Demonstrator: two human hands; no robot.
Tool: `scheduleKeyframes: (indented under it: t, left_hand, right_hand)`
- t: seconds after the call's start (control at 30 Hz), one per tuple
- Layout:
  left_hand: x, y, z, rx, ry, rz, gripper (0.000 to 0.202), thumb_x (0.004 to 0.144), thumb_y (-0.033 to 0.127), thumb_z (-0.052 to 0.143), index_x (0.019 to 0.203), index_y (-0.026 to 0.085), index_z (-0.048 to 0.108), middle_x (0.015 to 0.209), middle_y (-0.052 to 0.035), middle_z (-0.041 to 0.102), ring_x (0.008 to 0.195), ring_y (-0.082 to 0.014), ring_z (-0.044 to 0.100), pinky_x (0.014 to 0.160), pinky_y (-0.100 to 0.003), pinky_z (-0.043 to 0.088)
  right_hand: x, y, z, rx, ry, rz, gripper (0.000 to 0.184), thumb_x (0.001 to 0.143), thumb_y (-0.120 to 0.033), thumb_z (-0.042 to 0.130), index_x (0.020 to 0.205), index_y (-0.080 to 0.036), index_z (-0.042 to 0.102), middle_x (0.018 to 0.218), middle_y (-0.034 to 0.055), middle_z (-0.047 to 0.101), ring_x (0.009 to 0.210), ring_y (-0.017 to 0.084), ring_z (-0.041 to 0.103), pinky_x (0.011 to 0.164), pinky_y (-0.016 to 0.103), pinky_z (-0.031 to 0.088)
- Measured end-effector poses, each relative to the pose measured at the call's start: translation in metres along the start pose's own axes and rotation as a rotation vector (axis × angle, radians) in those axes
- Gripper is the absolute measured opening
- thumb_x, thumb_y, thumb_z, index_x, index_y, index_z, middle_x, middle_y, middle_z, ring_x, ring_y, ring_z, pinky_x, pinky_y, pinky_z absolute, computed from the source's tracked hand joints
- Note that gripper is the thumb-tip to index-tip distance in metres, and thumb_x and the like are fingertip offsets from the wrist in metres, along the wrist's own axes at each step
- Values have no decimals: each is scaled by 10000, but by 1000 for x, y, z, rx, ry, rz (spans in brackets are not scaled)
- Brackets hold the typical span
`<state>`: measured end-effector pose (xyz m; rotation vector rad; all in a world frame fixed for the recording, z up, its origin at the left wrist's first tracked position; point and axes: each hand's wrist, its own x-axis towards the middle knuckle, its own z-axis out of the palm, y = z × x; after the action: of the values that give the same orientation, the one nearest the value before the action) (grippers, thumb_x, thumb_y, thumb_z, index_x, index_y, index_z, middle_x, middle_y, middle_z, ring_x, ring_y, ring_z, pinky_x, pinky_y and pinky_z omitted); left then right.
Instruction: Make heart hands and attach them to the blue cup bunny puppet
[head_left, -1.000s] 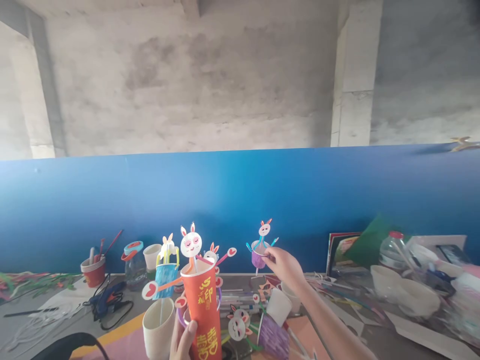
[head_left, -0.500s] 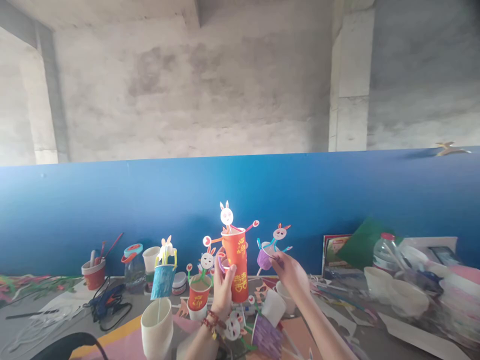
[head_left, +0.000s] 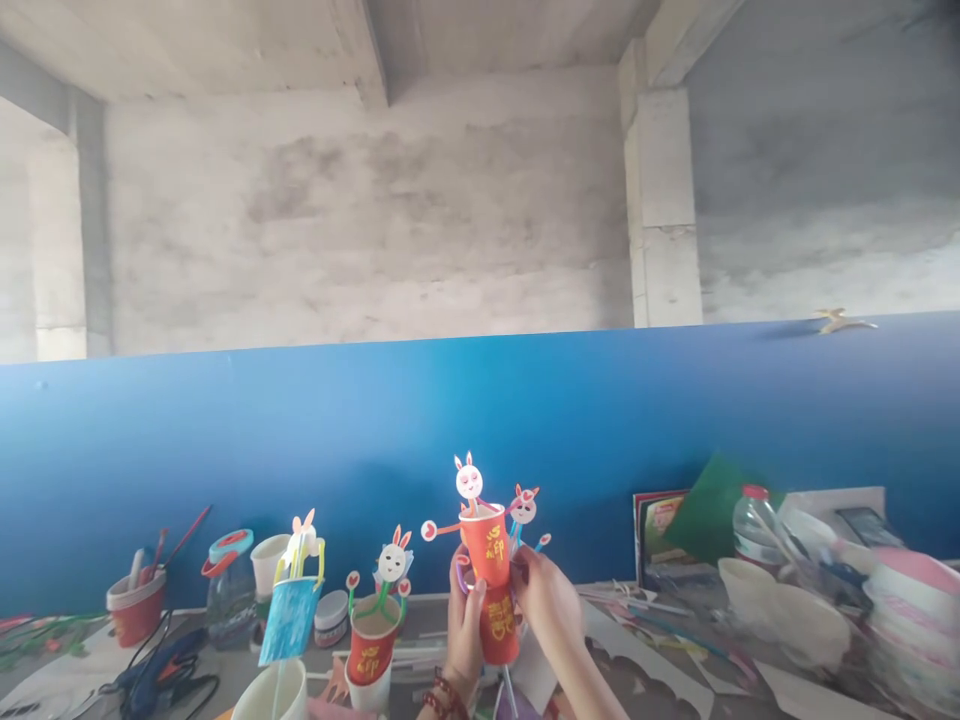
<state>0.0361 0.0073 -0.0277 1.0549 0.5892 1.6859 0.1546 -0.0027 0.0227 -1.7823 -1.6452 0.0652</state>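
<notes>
My left hand [head_left: 466, 625], with a beaded bracelet at the wrist, is closed around the left side of a rabbit puppet made of stacked red paper cups [head_left: 495, 590]. Its round white rabbit head [head_left: 469, 482] and heart-tipped arms stick out of the top cup, and a pale stick [head_left: 510, 690] comes out below. A small purple loop [head_left: 463, 575] shows by my left thumb. My right hand [head_left: 547, 595] presses its bent fingers against the right side of the red cups. Just behind them a second rabbit head [head_left: 523, 507] with blue arms shows; its cup is hidden.
To the left stand a blue paper-cup rabbit [head_left: 289, 615] on a stick in a white cup [head_left: 270, 695], a red-cup rabbit [head_left: 373, 640], a glue gun [head_left: 161, 670] and a pen cup [head_left: 136, 610]. A bottle [head_left: 754, 530] and white cups [head_left: 780, 610] crowd the right.
The view has tilted up. My left hand has carried the red cup rabbit to the right, up to my right hand. The blue-armed rabbit now lies behind the red cups.
</notes>
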Motion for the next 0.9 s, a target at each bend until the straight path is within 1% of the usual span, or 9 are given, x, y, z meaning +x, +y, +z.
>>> scheduleKeyframes:
  t: [0.1,0.2,0.3,0.37,0.53,0.67,0.8,0.87,0.9]
  left_hand:
    - [0,0,-1,33,-59,22,882,732,595,729,1458,217,400,1345,-179,614,1256,-381,567,1028,-439,467]
    - [1,2,-5,94,-145,33,1039,650,490,839,1498,219,304,1308,-185,627,1175,-378,622,996,-447,488]
    - [5,3,-12,158,-207,16,1069,648,427,858,1507,227,253,1322,-194,611,1144,-362,644,968,-452,510]
    - [9,4,-18,202,-210,4,1057,652,425,856,1499,221,257,1359,-203,585,1175,-360,629,979,-448,506]
    - [24,6,-34,320,-111,-5,990,698,447,819,1493,211,280,1370,-186,596,1242,-351,592,1010,-421,487]
    - [41,8,-45,396,-39,13,970,714,431,804,1496,208,276,1393,-184,589,1227,-331,609,1010,-403,483]
    - [59,1,-52,476,53,15,1039,683,371,831,1512,155,242,1431,-218,544,1267,-330,578,1035,-389,455]
    - [65,-5,-53,503,90,10,1004,702,333,828,1507,144,259,1402,-213,573,1241,-323,597,1023,-394,465]
    - [67,-8,-53,513,108,4,941,733,318,812,1497,149,289,1383,-199,591,1215,-316,614,1015,-411,473]
  right_hand:
    - [-1,0,-1,15,-19,7,187,933,-252,494,846,-256,659,884,50,794,777,218,744,515,250,321]
    - [-1,3,1,25,-23,10,195,929,-258,487,846,-254,664,861,38,788,740,204,734,506,249,310]
    - [1,6,6,27,-13,19,203,927,-251,484,869,-250,679,879,39,786,738,200,729,508,249,316]
    - [3,8,10,28,-3,17,200,928,-261,494,887,-249,690,899,39,788,764,203,731,522,249,334]
    - [11,17,10,26,60,-11,182,912,-239,528,923,-248,709,951,50,791,868,217,728,596,257,384]
    - [13,32,1,21,117,-12,175,918,-257,527,893,-246,699,922,47,791,832,229,726,567,267,364]
    - [9,44,-2,26,166,-36,167,921,-297,535,828,-243,663,885,39,781,803,237,719,542,272,346]
    - [6,48,-1,35,191,-60,178,922,-309,528,803,-246,644,852,33,774,785,233,715,534,270,345]
    - [4,49,0,42,203,-73,184,923,-316,522,795,-249,637,840,30,773,775,229,714,531,268,345]
